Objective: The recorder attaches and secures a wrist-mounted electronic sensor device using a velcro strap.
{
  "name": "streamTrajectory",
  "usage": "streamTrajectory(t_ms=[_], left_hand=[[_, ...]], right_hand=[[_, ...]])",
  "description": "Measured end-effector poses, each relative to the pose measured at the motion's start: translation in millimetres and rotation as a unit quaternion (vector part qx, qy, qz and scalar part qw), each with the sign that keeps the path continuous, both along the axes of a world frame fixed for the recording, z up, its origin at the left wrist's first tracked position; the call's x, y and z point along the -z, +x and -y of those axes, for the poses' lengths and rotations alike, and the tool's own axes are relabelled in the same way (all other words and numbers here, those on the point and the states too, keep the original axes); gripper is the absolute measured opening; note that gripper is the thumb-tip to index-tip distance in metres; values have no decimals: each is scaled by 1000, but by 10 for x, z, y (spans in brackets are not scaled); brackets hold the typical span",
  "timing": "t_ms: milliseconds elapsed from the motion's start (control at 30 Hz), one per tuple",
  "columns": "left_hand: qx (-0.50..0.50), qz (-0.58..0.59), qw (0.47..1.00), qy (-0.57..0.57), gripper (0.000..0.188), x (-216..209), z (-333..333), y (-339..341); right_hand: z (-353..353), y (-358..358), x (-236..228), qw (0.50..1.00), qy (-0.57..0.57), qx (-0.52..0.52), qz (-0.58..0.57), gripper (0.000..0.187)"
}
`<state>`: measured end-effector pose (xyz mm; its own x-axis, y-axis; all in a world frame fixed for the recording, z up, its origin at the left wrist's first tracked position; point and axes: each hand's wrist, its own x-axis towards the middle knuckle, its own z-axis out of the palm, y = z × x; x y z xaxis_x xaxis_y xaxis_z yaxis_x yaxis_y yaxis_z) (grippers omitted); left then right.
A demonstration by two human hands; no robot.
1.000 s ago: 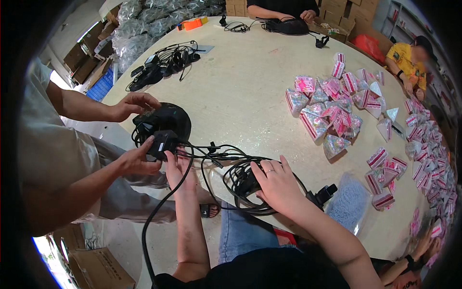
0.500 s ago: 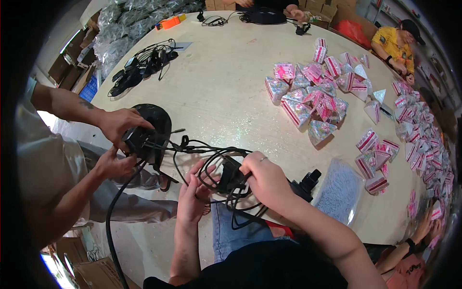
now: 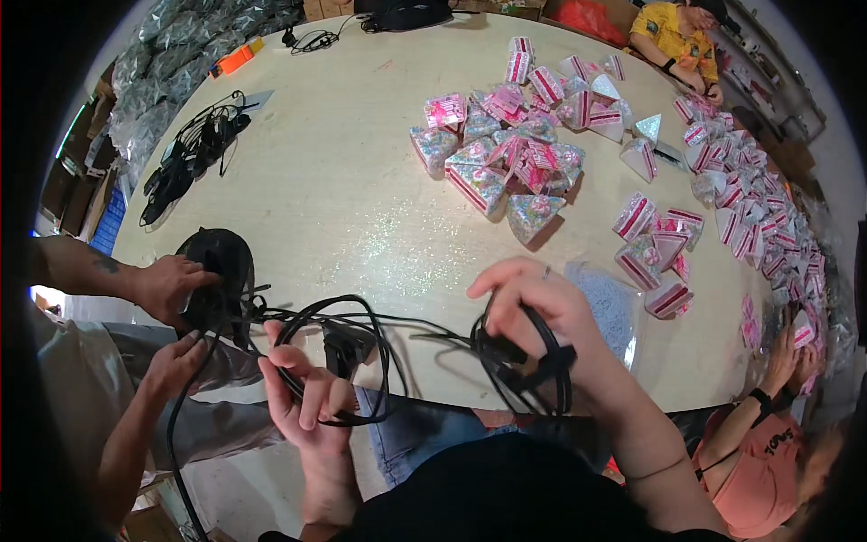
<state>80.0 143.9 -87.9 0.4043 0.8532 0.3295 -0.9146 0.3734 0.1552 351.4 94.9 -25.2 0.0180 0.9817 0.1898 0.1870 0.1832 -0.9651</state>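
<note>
My left hand (image 3: 312, 393) is curled around loops of black cable (image 3: 383, 336), with the forefinger raised. To the right, my right hand (image 3: 548, 312) grips a coiled cable bundle (image 3: 519, 366) that hangs below its fingers, with a dark piece among the strands. A thin strand runs between the two hands above the table. Beside the left hand, a black box-shaped device (image 3: 346, 350) rests at the table's near edge, partly behind the loops. Another person's hands (image 3: 172, 294) at the left hold a black rounded item (image 3: 221, 262) with cables attached.
Glittery triangular packets (image 3: 533, 217) cover the right side of the round table (image 3: 316, 181). A clear bag of pale blue strips (image 3: 603, 303) lies behind my right hand. More black cable gear (image 3: 194, 149) sits far left. People in yellow (image 3: 673, 41) and pink (image 3: 750, 461) are at the right.
My hands have drawn apart, the right one carrying a cable bundle rightward. The black device that was between my hands now rests at the table edge. The whole view has shifted right.
</note>
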Motion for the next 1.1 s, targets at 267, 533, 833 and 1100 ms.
streamTrajectory(t_ms=[267, 533, 833, 1100], left_hand=[[100, -286, 948, 96, 57, -125, 3, 324], [-104, -536, 835, 70, 64, -318, -105, 216], [-266, -585, 733, 223, 37, -651, -130, 54], [-245, -608, 624, 426, 70, -1342, -306, 546]], right_hand=[[-68, -440, 186, 995, 10, -87, -40, 81], [-172, -336, 370, 996, 87, 26, 9, 7], [-183, -89, 127, 969, 46, 19, -241, 71], [-277, -341, -307, 990, 46, -66, -118, 73]])
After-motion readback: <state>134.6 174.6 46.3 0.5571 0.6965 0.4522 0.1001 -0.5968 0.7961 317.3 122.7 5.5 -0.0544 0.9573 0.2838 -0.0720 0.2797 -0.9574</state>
